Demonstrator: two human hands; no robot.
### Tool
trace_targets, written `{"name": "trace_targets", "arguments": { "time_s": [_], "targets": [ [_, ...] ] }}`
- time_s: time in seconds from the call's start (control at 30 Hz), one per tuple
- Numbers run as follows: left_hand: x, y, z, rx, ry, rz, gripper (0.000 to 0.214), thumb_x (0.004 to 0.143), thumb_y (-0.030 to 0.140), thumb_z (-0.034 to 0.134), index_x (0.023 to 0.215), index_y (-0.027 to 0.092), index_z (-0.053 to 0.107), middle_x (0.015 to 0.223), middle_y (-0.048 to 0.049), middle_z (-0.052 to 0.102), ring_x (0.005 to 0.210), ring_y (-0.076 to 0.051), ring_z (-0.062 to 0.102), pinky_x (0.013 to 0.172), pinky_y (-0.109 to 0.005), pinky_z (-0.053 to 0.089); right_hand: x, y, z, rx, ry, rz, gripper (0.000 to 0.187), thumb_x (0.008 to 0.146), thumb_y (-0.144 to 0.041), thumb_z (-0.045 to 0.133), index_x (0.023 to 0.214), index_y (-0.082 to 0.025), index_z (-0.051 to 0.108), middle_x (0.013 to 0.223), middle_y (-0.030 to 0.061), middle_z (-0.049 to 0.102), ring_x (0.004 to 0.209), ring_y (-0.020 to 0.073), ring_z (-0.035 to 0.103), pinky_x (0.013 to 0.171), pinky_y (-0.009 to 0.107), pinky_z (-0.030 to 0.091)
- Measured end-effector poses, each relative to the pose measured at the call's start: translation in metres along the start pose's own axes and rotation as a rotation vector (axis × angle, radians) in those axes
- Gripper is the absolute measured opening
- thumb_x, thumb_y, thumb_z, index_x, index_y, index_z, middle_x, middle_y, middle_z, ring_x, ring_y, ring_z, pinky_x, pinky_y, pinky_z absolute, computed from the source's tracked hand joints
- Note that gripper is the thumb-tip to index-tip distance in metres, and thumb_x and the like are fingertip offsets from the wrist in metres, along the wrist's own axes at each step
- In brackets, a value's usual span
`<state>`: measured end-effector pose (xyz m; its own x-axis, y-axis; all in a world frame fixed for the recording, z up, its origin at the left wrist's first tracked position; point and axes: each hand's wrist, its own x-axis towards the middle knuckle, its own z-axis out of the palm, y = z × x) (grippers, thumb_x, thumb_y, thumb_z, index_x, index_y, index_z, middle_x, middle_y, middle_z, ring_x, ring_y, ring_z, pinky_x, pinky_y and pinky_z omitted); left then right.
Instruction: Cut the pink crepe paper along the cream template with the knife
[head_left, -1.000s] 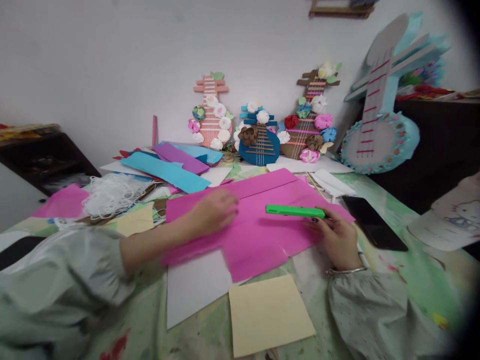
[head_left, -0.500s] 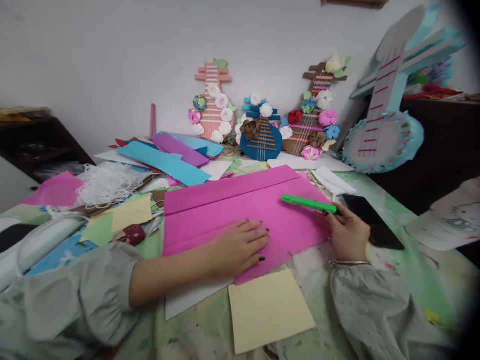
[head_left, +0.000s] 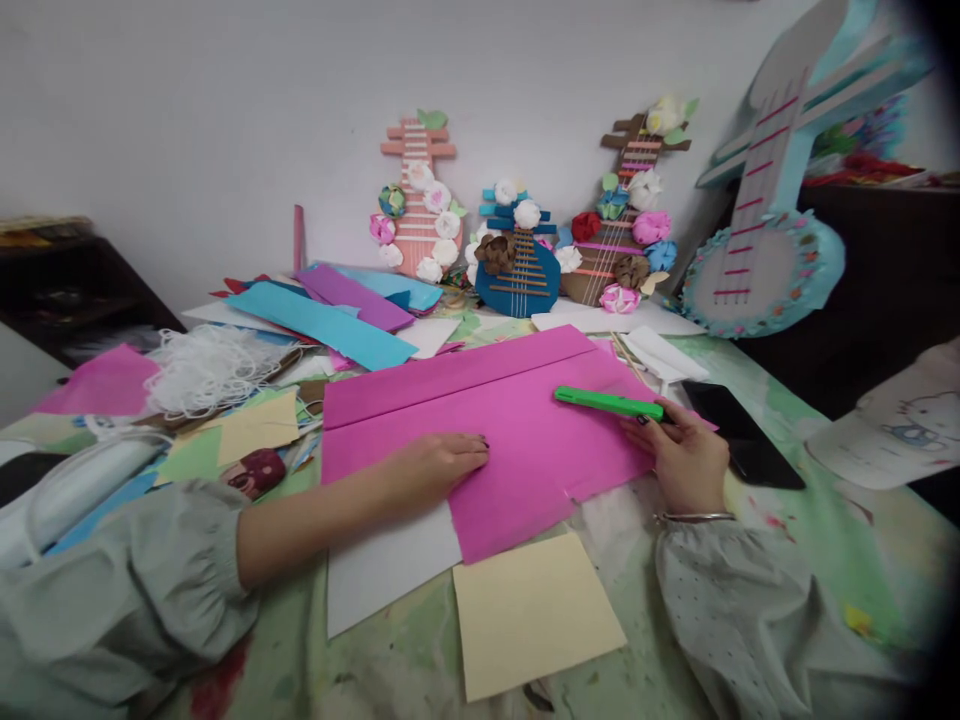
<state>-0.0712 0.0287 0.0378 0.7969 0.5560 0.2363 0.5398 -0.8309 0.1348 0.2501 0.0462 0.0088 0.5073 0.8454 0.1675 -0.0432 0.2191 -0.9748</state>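
A large folded sheet of pink paper [head_left: 510, 420] lies across the middle of the table. My left hand [head_left: 435, 466] rests flat on its near left part, fingers stretched out and pressing the paper down. My right hand [head_left: 679, 455] sits at the sheet's right edge, its fingers closed round the end of a green utility knife [head_left: 607, 403], which lies pointing left over the paper. A white sheet [head_left: 390, 565] pokes out from under the pink one.
A cream square of paper [head_left: 532, 615] lies nearest me. A black phone [head_left: 739, 435] is right of the knife. Blue and purple paper strips [head_left: 330, 320], white string [head_left: 206, 365] and scraps fill the left. Paper lute models [head_left: 517, 265] lean on the wall.
My left hand slid right along the pink sheet, then back left to its near edge. The right hand and knife shifted slightly right.
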Motion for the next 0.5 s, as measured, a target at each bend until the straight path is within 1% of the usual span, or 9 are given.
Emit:
{"name": "trace_targets", "arguments": {
  "time_s": [0.07, 0.13, 0.23, 0.3, 0.37, 0.47, 0.5],
  "targets": [
    [0.004, 0.000, 0.001, -0.008, 0.069, -0.009, 0.027, 0.097, 0.014, 0.042, 0.103, 0.014, 0.068, 0.107, -0.0099, 0.071, 0.102, -0.016, 0.066, 0.091, -0.029, 0.052, -0.001, -0.003, 0.001, 0.001, 0.006, 0.010, 0.049, 0.059, -0.027, 0.076, 0.105, -0.016, 0.064, 0.061, 0.0005, 0.072, 0.060, 0.0259, 0.073, 0.062, 0.040, 0.065],
    [0.007, 0.002, 0.000, -0.013, 0.141, -0.034, 0.027, 0.097, 0.016, 0.043, 0.095, 0.015, 0.069, 0.095, -0.0083, 0.071, 0.090, -0.015, 0.066, 0.082, -0.027, 0.053, -0.002, -0.005, 0.001, 0.002, 0.006, 0.028, 0.049, 0.058, -0.028, 0.078, 0.104, -0.016, 0.064, 0.060, 0.0001, 0.071, 0.060, 0.0255, 0.073, 0.061, 0.038, 0.066],
    [0.003, 0.003, -0.012, -0.013, 0.237, -0.070, 0.025, 0.096, 0.016, 0.043, 0.095, 0.015, 0.068, 0.089, -0.0071, 0.070, 0.084, -0.015, 0.065, 0.077, -0.026, 0.052, -0.002, -0.007, 0.000, 0.009, 0.000, 0.054, 0.051, 0.057, -0.028, 0.079, 0.104, -0.015, 0.062, 0.060, 0.0006, 0.071, 0.059, 0.0251, 0.073, 0.056, 0.036, 0.065],
    [-0.008, 0.002, -0.025, -0.001, 0.278, -0.104, 0.025, 0.095, 0.016, 0.041, 0.102, 0.015, 0.066, 0.092, -0.0075, 0.070, 0.086, -0.016, 0.065, 0.077, -0.026, 0.051, -0.002, -0.008, 0.000, 0.012, -0.007, 0.069, 0.052, 0.058, -0.026, 0.079, 0.105, -0.014, 0.061, 0.059, 0.0009, 0.070, 0.056, 0.0244, 0.072, 0.051, 0.033, 0.064],
    [-0.025, -0.001, -0.040, 0.061, 0.282, -0.178, 0.027, 0.095, 0.018, 0.039, 0.109, 0.016, 0.063, 0.096, -0.0074, 0.069, 0.086, -0.017, 0.065, 0.078, -0.028, 0.051, -0.003, -0.009, 0.000, 0.005, -0.014, 0.078, 0.055, 0.059, -0.024, 0.078, 0.109, -0.013, 0.060, 0.058, 0.0002, 0.069, 0.052, 0.0230, 0.071, 0.047, 0.031, 0.062],
    [-0.057, -0.011, -0.063, 0.236, 0.241, -0.388, 0.033, 0.093, 0.023, 0.034, 0.116, 0.017, 0.057, 0.100, -0.0089, 0.068, 0.086, -0.021, 0.065, 0.078, -0.033, 0.050, -0.006, -0.011, 0.001, -0.028, -0.020, 0.062, 0.062, 0.061, -0.021, 0.075, 0.119, -0.014, 0.056, 0.056, -0.0020, 0.067, 0.047, 0.0199, 0.069, 0.044, 0.028, 0.060],
    [-0.068, -0.014, -0.070, 0.277, 0.210, -0.471, 0.034, 0.093, 0.026, 0.033, 0.117, 0.017, 0.055, 0.099, -0.0093, 0.068, 0.085, -0.023, 0.065, 0.077, -0.034, 0.050, -0.008, -0.012, 0.002, -0.041, -0.021, 0.054, 0.063, 0.061, -0.020, 0.074, 0.121, -0.014, 0.055, 0.057, -0.0021, 0.068, 0.047, 0.0189, 0.068, 0.045, 0.028, 0.060]
  ]
}}
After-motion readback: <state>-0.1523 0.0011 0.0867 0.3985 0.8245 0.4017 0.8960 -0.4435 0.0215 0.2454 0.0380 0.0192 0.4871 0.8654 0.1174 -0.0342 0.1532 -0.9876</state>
